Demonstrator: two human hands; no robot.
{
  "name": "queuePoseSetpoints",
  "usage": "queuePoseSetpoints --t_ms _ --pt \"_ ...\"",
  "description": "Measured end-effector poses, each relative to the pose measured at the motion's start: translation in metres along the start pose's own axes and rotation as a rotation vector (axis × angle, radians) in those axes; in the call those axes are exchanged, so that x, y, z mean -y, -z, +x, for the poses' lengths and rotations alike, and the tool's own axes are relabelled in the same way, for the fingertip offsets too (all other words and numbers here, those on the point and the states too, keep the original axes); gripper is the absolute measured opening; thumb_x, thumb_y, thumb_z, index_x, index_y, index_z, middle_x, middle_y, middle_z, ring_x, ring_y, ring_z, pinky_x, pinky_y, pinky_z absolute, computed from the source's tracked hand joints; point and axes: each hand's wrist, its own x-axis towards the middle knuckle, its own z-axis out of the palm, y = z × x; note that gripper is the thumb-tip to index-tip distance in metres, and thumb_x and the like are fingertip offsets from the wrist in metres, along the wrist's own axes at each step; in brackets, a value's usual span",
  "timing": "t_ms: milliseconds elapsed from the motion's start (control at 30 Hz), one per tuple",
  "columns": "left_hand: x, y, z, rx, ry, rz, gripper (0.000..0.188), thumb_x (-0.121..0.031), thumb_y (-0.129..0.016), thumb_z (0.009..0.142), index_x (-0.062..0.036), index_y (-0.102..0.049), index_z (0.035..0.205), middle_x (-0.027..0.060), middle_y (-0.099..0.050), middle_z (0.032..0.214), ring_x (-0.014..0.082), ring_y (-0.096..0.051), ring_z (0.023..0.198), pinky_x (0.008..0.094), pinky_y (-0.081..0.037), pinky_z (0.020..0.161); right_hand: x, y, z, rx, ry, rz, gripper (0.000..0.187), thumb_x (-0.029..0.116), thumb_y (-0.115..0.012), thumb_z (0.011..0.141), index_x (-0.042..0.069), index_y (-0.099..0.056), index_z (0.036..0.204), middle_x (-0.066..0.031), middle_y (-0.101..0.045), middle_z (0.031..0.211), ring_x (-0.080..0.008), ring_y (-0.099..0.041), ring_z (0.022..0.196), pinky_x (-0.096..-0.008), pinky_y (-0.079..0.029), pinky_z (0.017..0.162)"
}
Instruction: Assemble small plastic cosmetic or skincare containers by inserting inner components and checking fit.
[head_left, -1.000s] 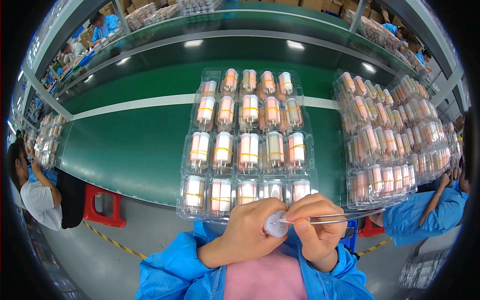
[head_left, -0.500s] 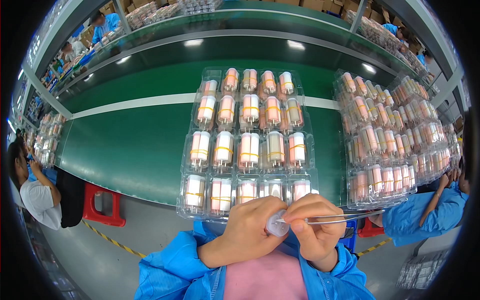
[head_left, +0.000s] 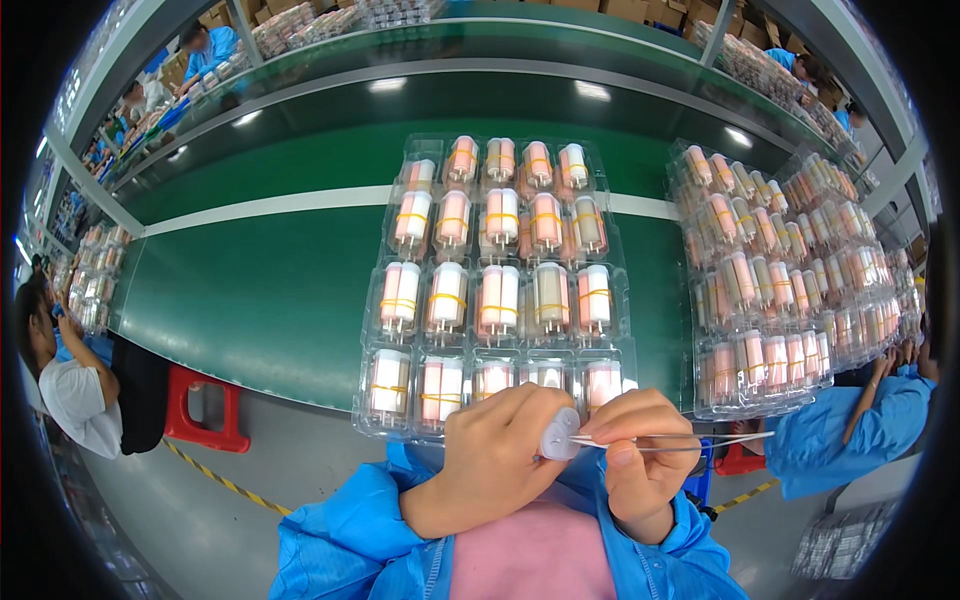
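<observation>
One pair of tweezers (head_left: 690, 444), long axis crosswise, tip seemingly leftward.

Small white cylinder (head_left: 559, 434) touching, seemingly, thin tweezers (head_left: 680, 443).

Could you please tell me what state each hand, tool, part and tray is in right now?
left hand: closed around the small white cylinder.
small white cylinder: held up, end toward the tweezers.
right hand: pinching the tweezers.
tweezers: level, tips at the cylinder.
clear tray: flat on the belt, pockets filled.
stacked trays: piled, full.
green belt: motion cannot be told.
</observation>
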Motion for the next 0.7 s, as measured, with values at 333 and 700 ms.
queuePoseSetpoints --t_ms 333,700 --pt "-0.0027 0.0034 -0.0005 -0.024 -0.018 0.160 0.029 -0.007 -0.077 0.063 -0.0024 -0.062 0.088 0.0083 -0.059 0.069 0.0260 -0.059 0.055 0.0335 -0.046 0.048 0.0031 0.0007 0.0025 0.077 -0.009 -0.061 0.010 0.002 -0.066 0.079 -0.004 -0.067 0.086 -0.0159 -0.067 0.082 -0.0207 -0.064 0.070 -0.0275 -0.050 0.061" --pt "0.0031 -0.0049 -0.0010 -0.122 -0.002 -0.267 0.025 -0.003 -0.079 0.064 -0.0041 -0.062 0.082 0.0092 -0.058 0.077 0.0235 -0.058 0.059 0.0304 -0.046 0.053 0.0073 0.0014 0.0074 0.085 -0.037 -0.070 0.013 0.001 -0.069 0.076 -0.003 -0.069 0.089 -0.0162 -0.069 0.085 -0.0223 -0.067 0.074 -0.0285 -0.052 0.064"
